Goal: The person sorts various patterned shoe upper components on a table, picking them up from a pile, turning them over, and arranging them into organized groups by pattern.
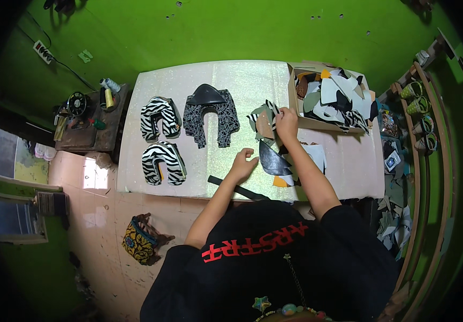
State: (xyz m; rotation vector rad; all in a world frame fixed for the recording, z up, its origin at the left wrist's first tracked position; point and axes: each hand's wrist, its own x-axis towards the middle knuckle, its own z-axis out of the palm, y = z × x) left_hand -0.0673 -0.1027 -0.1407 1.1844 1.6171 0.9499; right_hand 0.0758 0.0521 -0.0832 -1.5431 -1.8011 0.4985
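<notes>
Worktop (204, 165), pale and shimmering, fronts a green wall (231, 32); the right hand (286, 123) pinches layered scraps (264, 126), the left hand (242, 165), loosely open, just beside a black piece (273, 161).

Bright green wall (231, 32), a few small holes up high; white power strip (42, 52) at left. Pale, glossy tiled floor (81, 212) with a bright light patch (96, 176). Table (349, 166) with pale, shiny cover, long side near the wall. Dark wooden stand (84, 138) left of it. Slatted wooden rack (446, 161) on right. Far left: window (8, 217), plus a bright opening (0, 145), possibly another window, bent by the rim.
</notes>
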